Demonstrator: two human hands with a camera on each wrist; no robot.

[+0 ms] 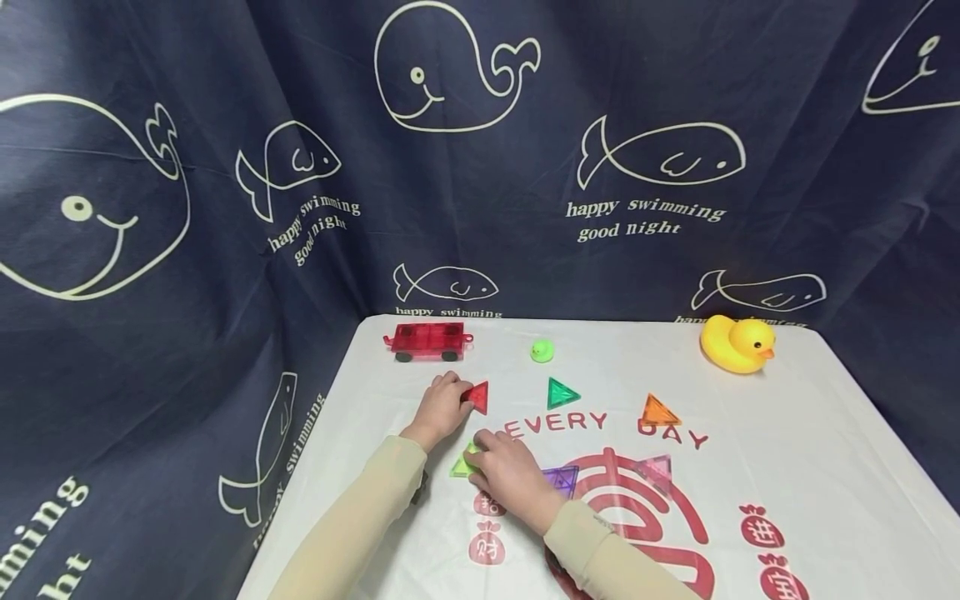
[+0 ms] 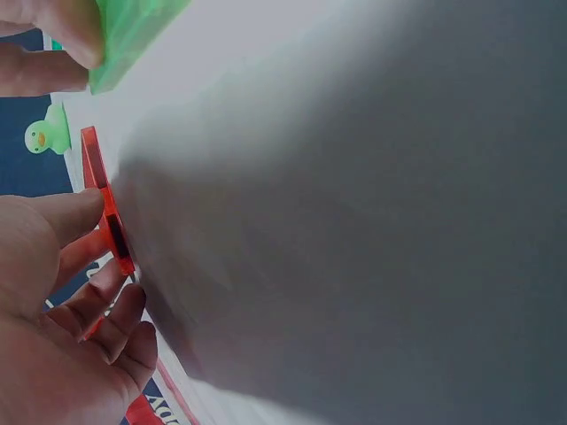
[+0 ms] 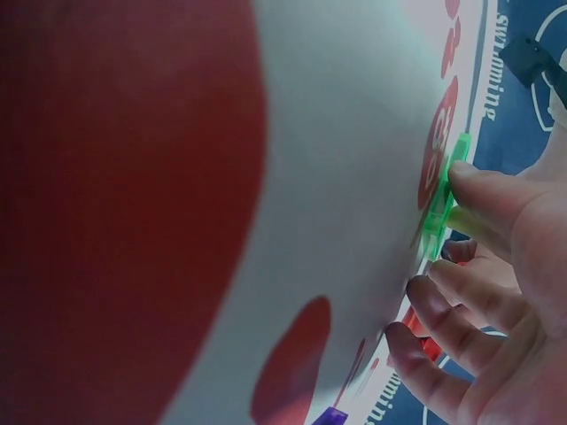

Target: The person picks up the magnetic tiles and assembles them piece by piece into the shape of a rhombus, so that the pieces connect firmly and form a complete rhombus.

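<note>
My left hand (image 1: 441, 410) pinches a translucent red triangular tile (image 1: 479, 397) between thumb and fingers. In the left wrist view the red tile (image 2: 108, 208) stands edge-on, close over the white tabletop. Nearer to me, my right hand (image 1: 513, 477) grips a yellow-green triangular tile (image 1: 462, 463) at its right side, the fingers covering part of it. The right wrist view has the thumb on one face of the yellow-green tile (image 3: 437, 212), the other fingertips low by the table. A purple triangular tile (image 1: 564, 478) lies just right of the right hand, partly hidden behind it.
On the white table (image 1: 810, 433) lie a green triangle (image 1: 562, 394), an orange triangle (image 1: 659, 411) and a pink triangle (image 1: 657, 470). Along the back stand a red wheeled car base (image 1: 429, 340), a small green duck (image 1: 542, 351) and a larger yellow duck (image 1: 735, 346). Dark-blue curtains enclose the table.
</note>
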